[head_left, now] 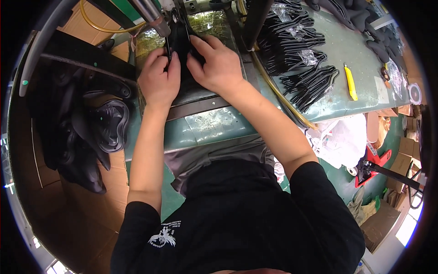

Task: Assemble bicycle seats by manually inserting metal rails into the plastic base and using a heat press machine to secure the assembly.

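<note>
Both hands are down on the black piece (181,41) on the green bench (214,125). The left hand (159,80) pinches its left edge, fingers curled tight; the right hand (219,66) presses its right side, fingers bent over it. Just above the grip, a metal cylinder (150,16) angles down to the piece. Left of the grip, black moulded parts (107,125) fill a cardboard box. Right of it lies a heap of black strips (301,59), then 1 yellow knife (350,82).
</note>
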`<state>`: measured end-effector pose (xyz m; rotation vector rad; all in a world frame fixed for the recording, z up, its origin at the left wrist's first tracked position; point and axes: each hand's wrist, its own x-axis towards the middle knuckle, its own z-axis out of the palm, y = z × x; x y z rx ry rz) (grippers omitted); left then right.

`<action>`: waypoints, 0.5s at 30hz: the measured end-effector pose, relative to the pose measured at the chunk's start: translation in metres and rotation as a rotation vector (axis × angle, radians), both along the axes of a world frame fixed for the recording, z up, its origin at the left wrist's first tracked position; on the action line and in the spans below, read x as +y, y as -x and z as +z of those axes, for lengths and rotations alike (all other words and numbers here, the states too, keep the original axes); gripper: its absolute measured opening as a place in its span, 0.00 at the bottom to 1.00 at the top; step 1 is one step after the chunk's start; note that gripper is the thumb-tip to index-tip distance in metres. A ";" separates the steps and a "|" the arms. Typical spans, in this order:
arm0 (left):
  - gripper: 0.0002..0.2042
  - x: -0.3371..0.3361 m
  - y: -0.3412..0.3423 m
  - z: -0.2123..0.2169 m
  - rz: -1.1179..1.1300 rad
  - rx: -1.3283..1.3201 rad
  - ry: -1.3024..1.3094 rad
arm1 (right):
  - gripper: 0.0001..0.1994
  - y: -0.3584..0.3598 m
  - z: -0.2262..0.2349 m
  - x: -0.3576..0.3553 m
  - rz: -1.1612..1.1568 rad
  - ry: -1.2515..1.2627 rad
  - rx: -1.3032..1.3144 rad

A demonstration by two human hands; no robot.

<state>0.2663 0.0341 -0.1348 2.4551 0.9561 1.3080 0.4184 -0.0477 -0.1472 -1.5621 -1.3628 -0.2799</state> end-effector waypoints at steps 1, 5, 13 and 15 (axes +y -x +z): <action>0.10 0.001 0.001 -0.002 -0.029 -0.037 -0.034 | 0.20 0.002 -0.002 -0.002 0.007 -0.010 0.035; 0.11 -0.007 0.002 -0.002 -0.036 -0.081 0.005 | 0.28 0.003 0.004 -0.013 0.031 0.079 0.135; 0.23 -0.012 0.010 -0.008 -0.001 -0.219 0.142 | 0.38 0.006 0.014 -0.025 0.071 0.176 0.252; 0.23 -0.017 0.007 0.005 0.100 -0.053 0.265 | 0.38 0.006 0.021 -0.026 0.079 0.222 0.266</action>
